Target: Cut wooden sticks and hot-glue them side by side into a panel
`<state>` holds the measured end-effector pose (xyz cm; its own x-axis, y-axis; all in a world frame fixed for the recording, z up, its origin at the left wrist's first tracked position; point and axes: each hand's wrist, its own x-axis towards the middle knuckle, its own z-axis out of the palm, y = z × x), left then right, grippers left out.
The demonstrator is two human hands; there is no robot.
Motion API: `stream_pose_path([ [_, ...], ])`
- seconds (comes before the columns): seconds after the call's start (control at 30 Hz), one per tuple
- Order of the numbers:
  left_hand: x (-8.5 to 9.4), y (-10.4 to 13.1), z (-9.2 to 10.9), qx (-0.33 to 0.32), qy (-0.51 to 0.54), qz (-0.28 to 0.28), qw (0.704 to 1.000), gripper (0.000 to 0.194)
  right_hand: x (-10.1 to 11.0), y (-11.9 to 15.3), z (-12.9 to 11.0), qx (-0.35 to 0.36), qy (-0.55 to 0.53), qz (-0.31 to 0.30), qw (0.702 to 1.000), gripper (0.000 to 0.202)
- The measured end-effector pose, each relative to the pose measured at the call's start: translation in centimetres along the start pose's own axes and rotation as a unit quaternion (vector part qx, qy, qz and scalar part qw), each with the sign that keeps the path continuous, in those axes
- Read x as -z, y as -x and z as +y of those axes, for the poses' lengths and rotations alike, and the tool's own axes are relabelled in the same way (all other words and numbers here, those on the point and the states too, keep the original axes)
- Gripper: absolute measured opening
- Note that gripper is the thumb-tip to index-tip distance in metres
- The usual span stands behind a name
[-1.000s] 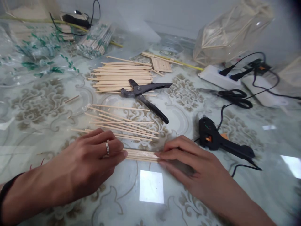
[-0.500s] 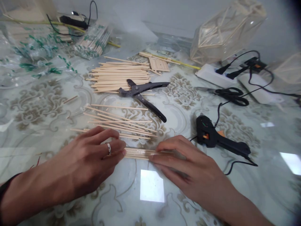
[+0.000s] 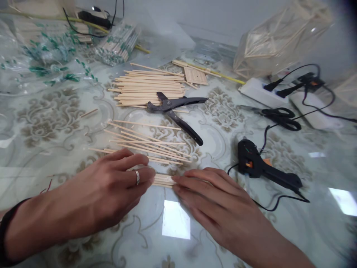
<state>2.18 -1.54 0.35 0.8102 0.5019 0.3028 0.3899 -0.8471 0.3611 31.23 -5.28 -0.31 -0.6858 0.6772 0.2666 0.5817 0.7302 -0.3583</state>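
Several thin wooden sticks (image 3: 164, 180) lie side by side in a flat row on the patterned table. My left hand (image 3: 111, 186), with a ring on one finger, has its fingers closed on the left part of this row. My right hand (image 3: 220, 203) covers the right part, fingers bent over the sticks and gripping them. Only a short middle stretch shows between the hands; both ends are hidden. Just beyond my fingers, more loose thin sticks (image 3: 150, 143) lie scattered at slight angles.
Black-handled cutters (image 3: 178, 108) rest against a pile of thicker sticks (image 3: 150, 83). On the right are a black glue gun (image 3: 253, 160) with its cable, scissors (image 3: 280, 115) and a white power strip (image 3: 262, 92). Wrapped stick bundles (image 3: 118, 42) and a film-covered stick frame (image 3: 281, 41) stand behind.
My right hand has slid left along the row, closer to my left hand, so less of the sticks shows. The whole view has shifted slightly.
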Motion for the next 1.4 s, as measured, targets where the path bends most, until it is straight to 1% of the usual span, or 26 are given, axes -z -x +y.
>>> stream_pose_path([
  [0.1, -0.1, -0.2, -0.1, 0.004, -0.001, -0.014, 1.000, 0.020, 0.0, 0.2, 0.0, 0.005, 0.010, -0.005, 1.000, 0.031],
  [0.23, -0.4, -0.3, -0.4, 0.014, 0.026, 0.001, 1.000, 0.021, 0.1, 0.3, 0.0, 0.007, 0.008, -0.009, 1.000, 0.035],
  [0.43, -0.9, -0.3, -0.5, 0.023, 0.064, 0.016, 0.998, 0.013, -0.1, 0.1, 0.4, -0.011, -0.031, -0.002, 0.999, 0.035],
  [0.6, -1.0, -0.4, -0.3, 0.030, 0.081, 0.014, 0.996, 0.015, -0.5, 0.3, 0.5, -0.020, -0.053, 0.008, 0.998, 0.042],
  [0.73, -1.4, -0.3, -0.5, 0.030, 0.107, 0.016, 0.994, 0.016, -0.6, 0.2, 0.2, -0.025, -0.055, 0.021, 0.998, 0.039],
  [0.97, -1.6, -0.2, -0.6, 0.048, 0.142, 0.015, 0.989, 0.021, -0.7, -0.5, -0.1, -0.050, -0.103, 0.041, 0.993, 0.034],
  [1.07, -1.6, -0.4, -0.4, 0.044, 0.137, 0.032, 0.989, 0.020, -0.9, -0.7, -0.1, -0.079, -0.106, 0.072, 0.989, 0.026],
  [1.17, -1.5, -0.5, -0.3, 0.038, 0.127, 0.039, 0.990, 0.021, -1.1, -0.7, -0.1, -0.120, -0.096, 0.085, 0.984, 0.018],
  [1.4, -1.6, -0.6, -0.4, 0.030, 0.120, 0.051, 0.991, 0.021, -1.3, -0.8, -0.2, -0.128, -0.115, 0.090, 0.981, 0.020],
])
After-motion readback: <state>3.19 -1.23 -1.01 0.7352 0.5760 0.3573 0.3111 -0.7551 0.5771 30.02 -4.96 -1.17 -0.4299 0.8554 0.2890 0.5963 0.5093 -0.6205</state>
